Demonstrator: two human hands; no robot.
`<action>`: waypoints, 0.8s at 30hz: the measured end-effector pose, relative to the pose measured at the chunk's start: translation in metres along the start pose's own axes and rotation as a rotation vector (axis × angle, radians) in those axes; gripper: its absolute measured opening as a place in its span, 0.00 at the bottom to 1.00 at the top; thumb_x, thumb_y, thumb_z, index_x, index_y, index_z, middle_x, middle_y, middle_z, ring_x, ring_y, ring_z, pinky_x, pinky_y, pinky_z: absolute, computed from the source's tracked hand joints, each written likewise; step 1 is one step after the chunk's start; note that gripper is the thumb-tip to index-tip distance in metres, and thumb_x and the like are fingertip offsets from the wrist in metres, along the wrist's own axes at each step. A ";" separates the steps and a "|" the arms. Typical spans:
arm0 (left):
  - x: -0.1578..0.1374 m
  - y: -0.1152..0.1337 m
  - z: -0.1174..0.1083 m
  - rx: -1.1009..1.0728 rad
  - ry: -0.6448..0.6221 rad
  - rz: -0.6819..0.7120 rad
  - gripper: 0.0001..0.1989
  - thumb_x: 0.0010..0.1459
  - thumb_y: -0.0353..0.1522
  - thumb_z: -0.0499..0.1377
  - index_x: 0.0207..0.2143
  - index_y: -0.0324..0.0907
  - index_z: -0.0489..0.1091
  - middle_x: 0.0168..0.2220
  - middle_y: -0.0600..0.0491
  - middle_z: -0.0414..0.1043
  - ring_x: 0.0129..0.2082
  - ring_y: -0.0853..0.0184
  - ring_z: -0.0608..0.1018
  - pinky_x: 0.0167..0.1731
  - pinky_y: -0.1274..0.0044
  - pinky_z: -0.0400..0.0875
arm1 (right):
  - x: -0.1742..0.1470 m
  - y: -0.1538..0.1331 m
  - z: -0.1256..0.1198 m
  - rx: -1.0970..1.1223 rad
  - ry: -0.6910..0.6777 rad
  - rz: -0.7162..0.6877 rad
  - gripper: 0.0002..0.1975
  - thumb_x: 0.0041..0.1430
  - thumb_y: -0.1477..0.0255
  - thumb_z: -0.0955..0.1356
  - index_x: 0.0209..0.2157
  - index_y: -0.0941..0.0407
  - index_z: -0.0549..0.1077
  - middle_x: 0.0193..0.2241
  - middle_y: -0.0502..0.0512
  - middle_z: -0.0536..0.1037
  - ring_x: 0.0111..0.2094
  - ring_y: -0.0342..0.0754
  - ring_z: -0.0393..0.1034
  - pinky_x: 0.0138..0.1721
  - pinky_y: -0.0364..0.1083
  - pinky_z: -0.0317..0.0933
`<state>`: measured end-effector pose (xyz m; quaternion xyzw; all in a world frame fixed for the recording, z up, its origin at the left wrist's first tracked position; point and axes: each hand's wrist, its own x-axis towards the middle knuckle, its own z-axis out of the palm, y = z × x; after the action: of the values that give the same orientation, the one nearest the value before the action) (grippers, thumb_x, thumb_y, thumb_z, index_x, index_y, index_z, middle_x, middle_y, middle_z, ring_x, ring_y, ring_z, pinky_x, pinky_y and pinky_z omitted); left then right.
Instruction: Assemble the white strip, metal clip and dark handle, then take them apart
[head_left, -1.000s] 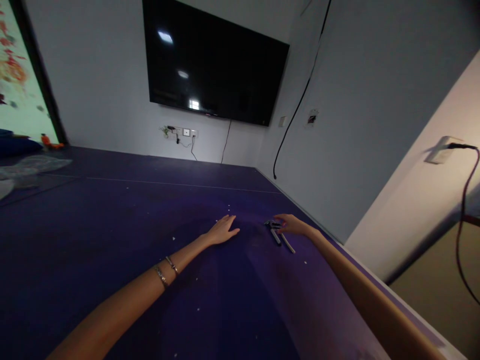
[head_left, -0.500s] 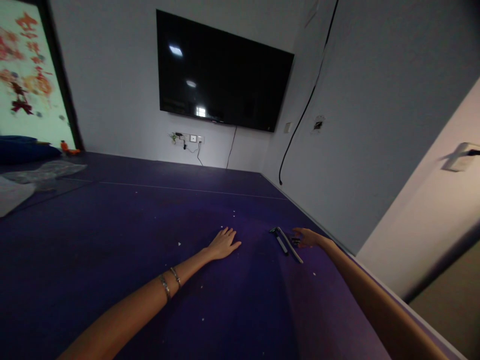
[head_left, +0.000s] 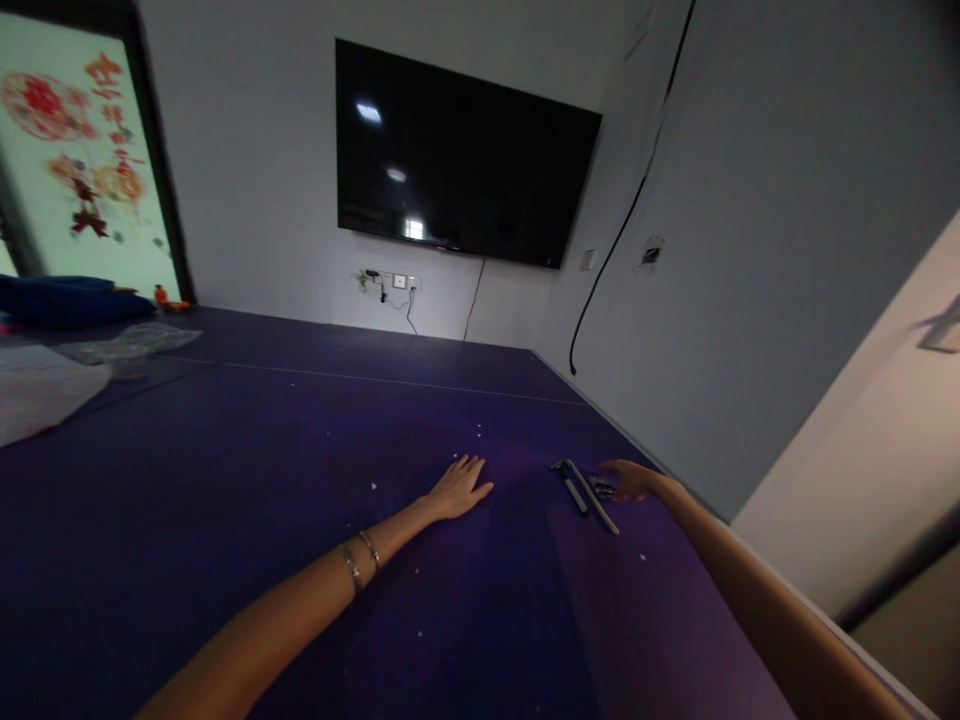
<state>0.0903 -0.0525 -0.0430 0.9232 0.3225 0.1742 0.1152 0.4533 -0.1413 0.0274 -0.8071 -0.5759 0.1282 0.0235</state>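
My left hand (head_left: 459, 487) lies flat on the purple tabletop (head_left: 300, 480), fingers spread and empty; two bracelets circle its forearm. At the right, my right hand (head_left: 631, 480) reaches in from the edge with its fingers stretched out. They are at a small, dark, shiny object (head_left: 602, 488), partly covered by the hand and too small to name. Just left of that lies a thin, slightly bent grey strip (head_left: 596, 500). Beside the strip is a razor-like tool (head_left: 574, 490) with a dark and grey handle and a short crosswise head.
A crumpled clear plastic bag (head_left: 127, 345), a white sheet or bag (head_left: 52, 385) and blue cloth (head_left: 71, 300) lie far left, near a small orange item (head_left: 171, 300). Small white bits dot the tabletop. A black cable (head_left: 607, 255) hangs by the right wall, beside the wall-mounted television (head_left: 465, 160).
The whole view has shifted slightly, so everything appears further right. Slightly more of the small dark object shows beside my right hand. My left hand stays flat in place.
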 end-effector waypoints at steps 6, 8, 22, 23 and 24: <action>-0.004 -0.008 -0.014 -0.025 0.090 -0.104 0.31 0.61 0.45 0.39 0.58 0.34 0.53 0.61 0.43 0.51 0.62 0.60 0.51 0.58 0.69 0.47 | 0.005 -0.036 -0.014 -0.032 0.030 -0.158 0.31 0.41 0.81 0.67 0.52 0.58 0.66 0.52 0.64 0.67 0.48 0.56 0.66 0.45 0.49 0.63; -0.009 -0.020 -0.020 -0.006 0.103 -0.166 0.30 0.61 0.44 0.39 0.58 0.33 0.54 0.60 0.42 0.52 0.62 0.59 0.51 0.58 0.69 0.47 | 0.007 -0.056 -0.012 -0.035 0.054 -0.243 0.29 0.44 0.79 0.67 0.52 0.59 0.66 0.54 0.62 0.66 0.54 0.54 0.60 0.52 0.48 0.56; -0.080 -0.119 -0.073 0.192 0.105 -0.448 0.27 0.61 0.40 0.40 0.57 0.33 0.56 0.60 0.40 0.52 0.61 0.56 0.51 0.57 0.65 0.48 | 0.013 -0.185 0.065 0.031 0.163 -0.526 0.27 0.56 0.64 0.62 0.55 0.63 0.62 0.56 0.66 0.62 0.58 0.53 0.54 0.56 0.50 0.47; -0.083 -0.123 -0.074 0.195 0.106 -0.470 0.27 0.61 0.40 0.40 0.57 0.33 0.56 0.60 0.40 0.52 0.61 0.56 0.52 0.57 0.65 0.48 | 0.013 -0.190 0.072 0.036 0.178 -0.498 0.28 0.57 0.62 0.61 0.55 0.63 0.62 0.57 0.67 0.60 0.58 0.54 0.52 0.56 0.50 0.47; -0.085 -0.127 -0.076 0.197 0.109 -0.489 0.27 0.61 0.40 0.40 0.57 0.33 0.56 0.60 0.39 0.52 0.61 0.56 0.52 0.57 0.66 0.48 | 0.012 -0.194 0.078 0.043 0.187 -0.464 0.28 0.58 0.60 0.60 0.55 0.63 0.61 0.58 0.67 0.58 0.59 0.55 0.50 0.56 0.52 0.47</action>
<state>-0.0727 -0.0018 -0.0363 0.8138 0.5572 0.1585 0.0461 0.2599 -0.0734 -0.0145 -0.6609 -0.7382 0.0562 0.1226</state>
